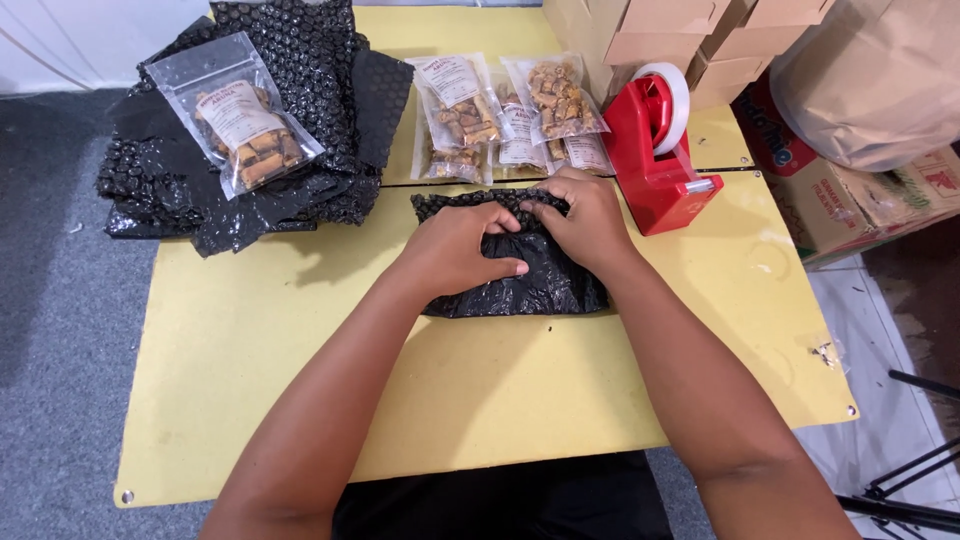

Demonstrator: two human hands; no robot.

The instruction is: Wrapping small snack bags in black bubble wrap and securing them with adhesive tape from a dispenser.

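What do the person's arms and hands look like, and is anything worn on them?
Both forearms are bare: no sleeves, gloves, watch or bracelets show. The left hand and right hand carry no visible rings. The nails look short and unpainted. A dark garment shows only at the bottom edge, below the arms.

Red tape dispenser (658,165) — snack pouches (505,115) — cardboard boxes (650,40) behind

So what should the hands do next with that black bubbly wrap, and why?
Probably reach the right hand over to the red tape holder for a strip. Both hands press the black bubble wrap folded into a bundle on the yellow table, and nothing seems to hold the fold shut. The left hand could keep pressing so it does not spring open.
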